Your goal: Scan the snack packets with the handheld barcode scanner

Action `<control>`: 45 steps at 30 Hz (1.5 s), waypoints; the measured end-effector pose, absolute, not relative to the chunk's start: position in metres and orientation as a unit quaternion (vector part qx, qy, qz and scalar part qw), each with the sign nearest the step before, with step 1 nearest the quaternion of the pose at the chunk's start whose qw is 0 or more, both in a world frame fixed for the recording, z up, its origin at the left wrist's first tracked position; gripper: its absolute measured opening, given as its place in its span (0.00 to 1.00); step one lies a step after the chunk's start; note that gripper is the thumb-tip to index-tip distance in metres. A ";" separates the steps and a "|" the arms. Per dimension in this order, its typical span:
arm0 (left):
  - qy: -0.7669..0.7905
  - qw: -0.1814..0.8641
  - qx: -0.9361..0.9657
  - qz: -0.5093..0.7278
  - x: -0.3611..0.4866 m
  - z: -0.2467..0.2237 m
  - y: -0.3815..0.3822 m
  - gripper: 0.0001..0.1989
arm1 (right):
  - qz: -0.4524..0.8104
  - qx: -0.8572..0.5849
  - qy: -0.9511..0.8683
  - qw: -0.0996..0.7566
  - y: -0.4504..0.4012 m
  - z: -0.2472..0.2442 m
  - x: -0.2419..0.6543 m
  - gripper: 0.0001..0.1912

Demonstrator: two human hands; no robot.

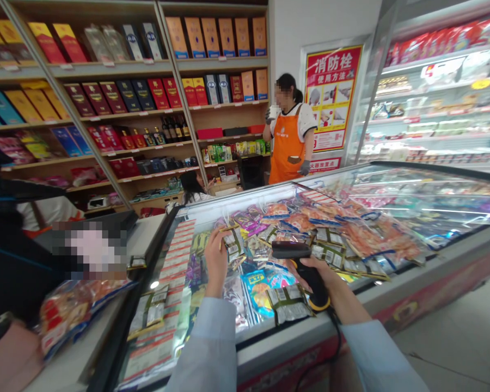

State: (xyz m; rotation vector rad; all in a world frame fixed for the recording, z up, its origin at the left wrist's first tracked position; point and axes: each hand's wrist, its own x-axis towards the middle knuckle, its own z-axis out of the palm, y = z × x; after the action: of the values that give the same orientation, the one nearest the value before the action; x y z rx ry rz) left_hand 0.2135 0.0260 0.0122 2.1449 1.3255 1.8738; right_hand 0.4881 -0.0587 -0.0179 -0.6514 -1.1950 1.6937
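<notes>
My right hand (326, 283) grips a black and yellow handheld barcode scanner (304, 269) with a coiled cable, its head pointing over the freezer. My left hand (216, 261) is raised above the glass-topped chest freezer (351, 321) and pinches the edge of a small green and silver snack packet (233, 245). Below both hands lie heaps of colourful vacuum-packed snacks (286, 228). A green and silver packet (289, 304) lies close under the scanner.
A loose bag of snacks (81, 310) and a small packet (137, 262) lie on the counter at left, beside a pixelated screen (92, 247). A person in an orange apron (288, 141) stands behind the freezer. Another person's head (191, 188) shows before bottle-and-box shelves.
</notes>
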 end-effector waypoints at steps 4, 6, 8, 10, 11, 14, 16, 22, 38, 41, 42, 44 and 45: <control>0.416 -0.005 0.689 0.594 0.213 0.010 0.028 0.16 | 0.687 -0.259 -0.489 0.472 -0.059 -0.018 0.488 0.21; 0.416 -0.004 0.690 0.592 0.213 0.008 0.029 0.16 | 0.683 -0.250 -0.494 0.477 -0.059 -0.019 0.488 0.20; 0.415 0.001 0.692 0.591 0.213 0.006 0.030 0.16 | 0.680 -0.236 -0.501 0.482 -0.058 -0.021 0.489 0.20; 0.412 0.006 0.693 0.592 0.214 0.003 0.032 0.16 | 0.681 -0.217 -0.504 0.485 -0.055 -0.023 0.490 0.20; 0.411 0.008 0.692 0.593 0.215 0.002 0.032 0.16 | 0.686 -0.208 -0.502 0.484 -0.053 -0.023 0.490 0.20; 0.410 0.023 0.689 0.597 0.217 -0.001 0.032 0.16 | 0.702 -0.195 -0.487 0.481 -0.050 -0.021 0.493 0.21; 0.409 0.037 0.683 0.604 0.217 -0.001 0.031 0.16 | 0.703 -0.195 -0.479 0.488 -0.050 -0.016 0.494 0.21; 0.406 0.058 0.642 0.648 0.199 0.010 0.015 0.17 | 0.683 -0.213 -0.473 0.515 -0.066 0.017 0.493 0.22; 0.623 -0.084 0.513 0.585 -0.017 0.006 -0.028 0.19 | 0.767 -0.048 -0.398 0.501 -0.026 0.028 0.291 0.16; 0.681 -0.018 0.447 0.580 -0.035 -0.011 -0.028 0.16 | 0.788 -0.051 -0.376 0.486 -0.016 0.014 0.250 0.17; 0.690 -0.011 0.434 0.579 -0.035 -0.014 -0.028 0.15 | 0.796 -0.051 -0.371 0.476 -0.014 0.009 0.239 0.17; 0.698 -0.032 0.429 0.573 -0.029 -0.017 -0.028 0.12 | 0.816 -0.054 -0.363 0.447 -0.010 -0.002 0.222 0.18; 0.701 -0.054 0.430 0.567 -0.024 -0.017 -0.029 0.11 | 0.825 -0.056 -0.356 0.435 -0.009 -0.007 0.216 0.18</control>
State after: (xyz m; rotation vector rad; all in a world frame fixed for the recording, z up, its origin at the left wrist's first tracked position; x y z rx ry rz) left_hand -0.0237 -0.0292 -0.0172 1.3991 2.2802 1.8436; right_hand 0.2156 -0.0094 -0.0071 -0.1397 -0.8873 2.0540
